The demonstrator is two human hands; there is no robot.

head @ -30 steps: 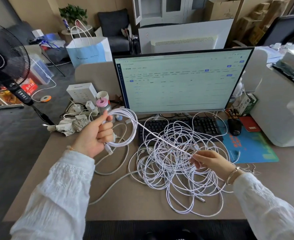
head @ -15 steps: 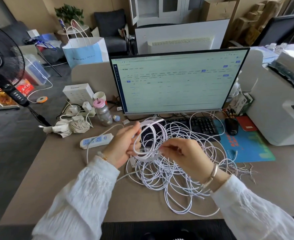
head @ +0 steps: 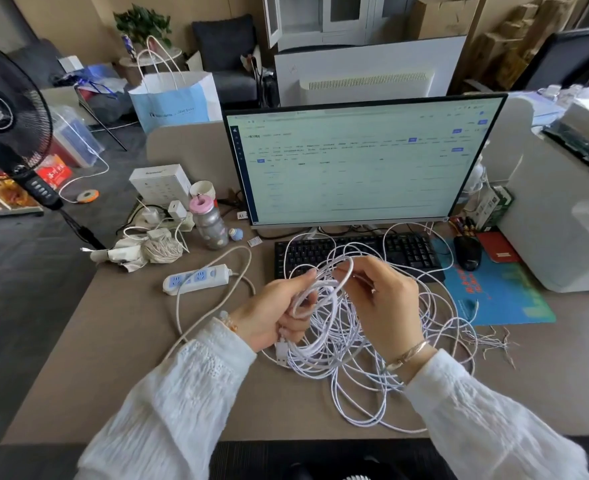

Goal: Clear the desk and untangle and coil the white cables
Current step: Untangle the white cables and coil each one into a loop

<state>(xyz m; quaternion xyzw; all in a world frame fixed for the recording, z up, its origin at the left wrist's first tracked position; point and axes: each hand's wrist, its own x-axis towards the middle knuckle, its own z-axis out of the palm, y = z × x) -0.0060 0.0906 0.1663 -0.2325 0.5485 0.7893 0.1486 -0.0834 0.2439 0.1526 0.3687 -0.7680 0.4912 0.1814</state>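
Two hands: I see both raised over the desk (head: pixel 113 341) middle, working one loop.
Power strip (head: pixel 196 279): lies left of my hands, toward the desk's left edge; bare desk surface in front of it.
Left hand (head: pixel 275 315): fingers curled round the small coil (head: pixel 320 299).
Right hand (head: pixel 381 303): thumb and fingers pinching that coil's top strand.
White cables (head: pixel 372 382): loose tangle spread from the keyboard (head: pixel 407 251) to the desk's front edge.
Mouse mat (head: pixel 500 299): right, some strands overlapping it.

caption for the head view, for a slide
Both hands, left and right, loop a white cable coil above the tangled white cables on the desk.
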